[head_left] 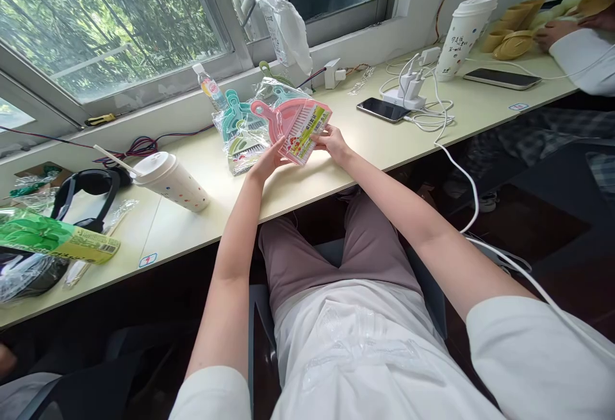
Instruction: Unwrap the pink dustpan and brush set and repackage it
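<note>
Both hands hold a pink brush set (pixel 294 127) in clear wrap, tilted just above the counter (pixel 336 170). Left hand (pixel 267 162) grips its lower left edge, fingers closed on the pack. Right hand (pixel 333 143) grips the right edge, fingers closed on it too. Behind it, touching, more packs of teal and green brush sets (pixel 240 132) lie on the counter. Small bottle (pixel 210 89) stands by the window. Paper cup with straw (pixel 170 181) to the left, headphones (pixel 86 193) further left. Phone (pixel 383 110) and white charger (pixel 406 90) to the right. Another person's hand (pixel 552 31) far right near yellow bowls (pixel 512 45).
</note>
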A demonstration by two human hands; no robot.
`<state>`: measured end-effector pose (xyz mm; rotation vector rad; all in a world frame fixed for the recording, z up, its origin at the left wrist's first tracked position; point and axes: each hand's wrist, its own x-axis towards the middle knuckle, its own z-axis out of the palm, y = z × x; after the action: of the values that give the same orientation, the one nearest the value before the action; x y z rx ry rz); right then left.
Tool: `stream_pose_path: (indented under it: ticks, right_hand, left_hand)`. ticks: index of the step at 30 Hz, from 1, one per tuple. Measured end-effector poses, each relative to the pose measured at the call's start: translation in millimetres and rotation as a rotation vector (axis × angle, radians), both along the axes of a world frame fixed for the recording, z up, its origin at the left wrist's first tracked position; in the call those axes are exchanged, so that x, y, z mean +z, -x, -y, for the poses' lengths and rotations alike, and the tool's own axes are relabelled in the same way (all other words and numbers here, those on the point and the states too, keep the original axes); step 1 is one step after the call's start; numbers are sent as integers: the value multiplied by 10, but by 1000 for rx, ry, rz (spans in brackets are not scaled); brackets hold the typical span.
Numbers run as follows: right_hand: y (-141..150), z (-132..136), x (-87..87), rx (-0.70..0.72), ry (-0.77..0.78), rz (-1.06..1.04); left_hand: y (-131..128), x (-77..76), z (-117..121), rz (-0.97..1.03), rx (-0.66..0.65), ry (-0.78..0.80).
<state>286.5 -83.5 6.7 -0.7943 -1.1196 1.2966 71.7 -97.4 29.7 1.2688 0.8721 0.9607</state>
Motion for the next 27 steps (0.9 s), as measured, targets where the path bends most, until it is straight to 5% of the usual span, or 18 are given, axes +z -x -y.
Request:
stream_pose_path:
  ticks: [3,10,19,27]
  right_hand:
    - [12,47,30,-10,-8,3]
    - [-10,60,32,-48,-21,-11]
    - [6,88,62,-17,-14,-10]
    - [43,-7,76,72,28,10]
  left_hand:
    - [-1,-17,-12,29,69,-39]
    - [-53,-30,66,-34,-97,24]
    - [-107,-51,-33,40,111,-16]
    - [-22,-79,2,12,82,14]
